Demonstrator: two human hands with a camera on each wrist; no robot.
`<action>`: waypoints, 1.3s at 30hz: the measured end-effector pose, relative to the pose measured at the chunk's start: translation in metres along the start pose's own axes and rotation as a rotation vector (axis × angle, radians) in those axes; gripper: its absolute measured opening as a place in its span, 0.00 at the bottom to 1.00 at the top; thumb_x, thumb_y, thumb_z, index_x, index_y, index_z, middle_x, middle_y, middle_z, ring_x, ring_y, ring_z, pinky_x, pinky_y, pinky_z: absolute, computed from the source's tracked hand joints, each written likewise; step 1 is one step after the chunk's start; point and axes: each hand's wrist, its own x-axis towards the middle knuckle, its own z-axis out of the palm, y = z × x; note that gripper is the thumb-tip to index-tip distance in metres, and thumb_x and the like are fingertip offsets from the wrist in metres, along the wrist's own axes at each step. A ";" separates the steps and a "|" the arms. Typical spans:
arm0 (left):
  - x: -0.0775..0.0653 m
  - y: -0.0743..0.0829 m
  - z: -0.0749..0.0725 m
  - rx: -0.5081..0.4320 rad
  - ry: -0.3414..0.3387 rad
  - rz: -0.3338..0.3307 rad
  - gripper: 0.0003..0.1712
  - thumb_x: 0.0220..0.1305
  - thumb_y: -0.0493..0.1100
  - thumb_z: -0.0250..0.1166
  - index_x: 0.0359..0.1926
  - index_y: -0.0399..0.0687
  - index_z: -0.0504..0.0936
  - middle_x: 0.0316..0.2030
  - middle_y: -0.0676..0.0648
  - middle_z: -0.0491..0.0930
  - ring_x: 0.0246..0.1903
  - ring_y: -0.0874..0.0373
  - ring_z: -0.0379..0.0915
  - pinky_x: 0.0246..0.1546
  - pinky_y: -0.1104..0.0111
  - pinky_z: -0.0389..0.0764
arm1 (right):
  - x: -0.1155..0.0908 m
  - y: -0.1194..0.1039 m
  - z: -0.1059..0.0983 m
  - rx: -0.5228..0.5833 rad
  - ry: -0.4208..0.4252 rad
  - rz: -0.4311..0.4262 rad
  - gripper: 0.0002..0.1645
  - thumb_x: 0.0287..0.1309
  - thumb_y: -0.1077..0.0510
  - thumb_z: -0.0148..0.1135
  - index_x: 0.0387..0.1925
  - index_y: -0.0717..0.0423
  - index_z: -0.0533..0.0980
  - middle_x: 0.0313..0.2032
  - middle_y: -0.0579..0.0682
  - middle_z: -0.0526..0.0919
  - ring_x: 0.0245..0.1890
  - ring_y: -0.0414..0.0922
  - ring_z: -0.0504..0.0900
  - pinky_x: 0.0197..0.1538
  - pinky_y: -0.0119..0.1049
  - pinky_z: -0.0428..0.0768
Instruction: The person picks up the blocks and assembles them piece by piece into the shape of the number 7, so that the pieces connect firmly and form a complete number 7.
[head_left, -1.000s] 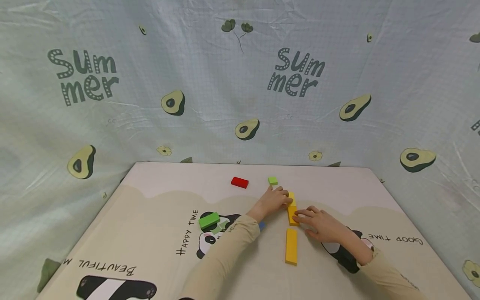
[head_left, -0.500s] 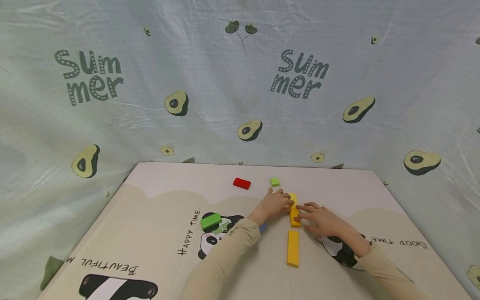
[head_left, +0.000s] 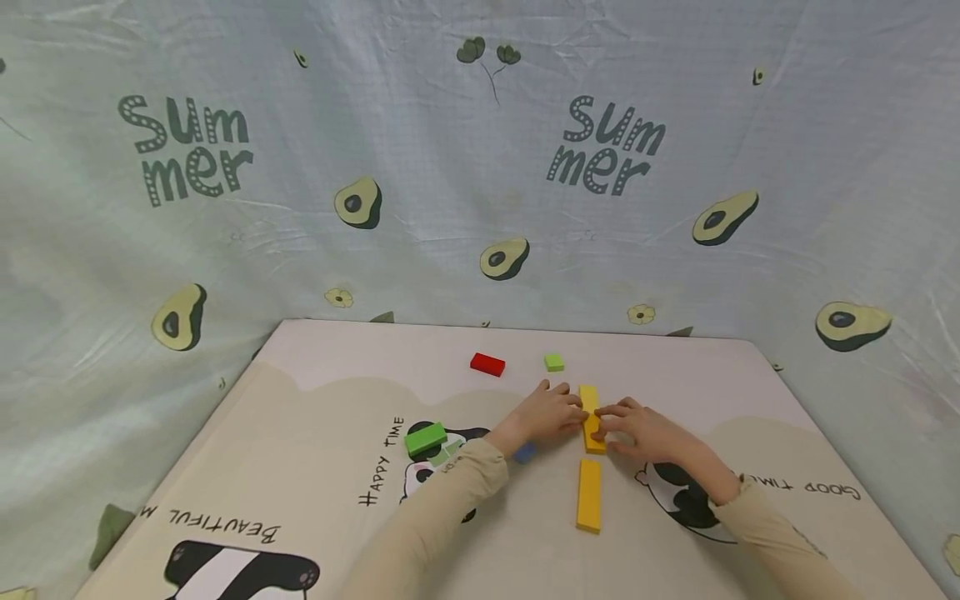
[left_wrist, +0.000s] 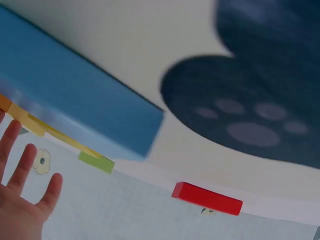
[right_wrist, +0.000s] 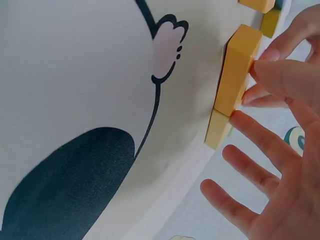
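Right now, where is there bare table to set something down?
Bare patches: left of the darker green block, out to the table's left edge; and from the right hand to the far right corner. Crowded: around the yellow blocks, with the left hand and blue block nearby.

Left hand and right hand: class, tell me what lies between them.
Between the left hand and the right hand lies an orange block, visible in the head view.

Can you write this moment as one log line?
Left hand: beside farther orange block; right hand: fingers touching it; yellow block: abutting it; red block: apart.
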 end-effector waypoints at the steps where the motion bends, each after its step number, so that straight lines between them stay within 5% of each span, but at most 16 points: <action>1: -0.002 0.000 -0.001 -0.008 0.001 0.010 0.16 0.64 0.52 0.51 0.51 0.63 0.76 0.53 0.58 0.74 0.50 0.60 0.64 0.54 0.56 0.68 | 0.000 0.000 0.000 0.010 0.010 -0.008 0.10 0.51 0.55 0.61 0.38 0.44 0.79 0.51 0.55 0.75 0.47 0.52 0.69 0.45 0.51 0.74; 12: -0.006 -0.005 -0.002 -0.029 -0.029 0.036 0.17 0.64 0.49 0.51 0.53 0.63 0.75 0.54 0.62 0.73 0.45 0.63 0.66 0.52 0.57 0.69 | 0.013 0.006 0.007 -0.048 0.121 -0.050 0.14 0.45 0.51 0.66 0.37 0.45 0.78 0.42 0.47 0.80 0.41 0.45 0.69 0.40 0.41 0.72; 23: -0.011 -0.008 -0.004 -0.033 -0.091 0.042 0.20 0.65 0.49 0.49 0.58 0.64 0.69 0.58 0.62 0.68 0.48 0.62 0.65 0.54 0.56 0.68 | 0.014 0.003 0.007 -0.059 0.093 0.006 0.15 0.45 0.49 0.66 0.38 0.46 0.80 0.47 0.51 0.79 0.47 0.50 0.71 0.44 0.50 0.73; 32: -0.026 -0.009 -0.007 -0.026 -0.075 0.061 0.22 0.64 0.49 0.51 0.59 0.64 0.68 0.58 0.60 0.69 0.50 0.61 0.67 0.52 0.60 0.71 | 0.014 -0.002 0.004 -0.038 0.043 0.028 0.14 0.44 0.51 0.66 0.36 0.48 0.80 0.46 0.52 0.79 0.45 0.50 0.71 0.44 0.47 0.74; 39: -0.039 -0.018 -0.024 -0.089 -0.049 0.061 0.19 0.64 0.48 0.52 0.56 0.58 0.73 0.55 0.58 0.73 0.51 0.62 0.68 0.51 0.65 0.71 | 0.014 -0.007 0.001 -0.040 0.018 0.055 0.14 0.44 0.51 0.67 0.36 0.48 0.80 0.46 0.52 0.79 0.44 0.49 0.71 0.43 0.45 0.74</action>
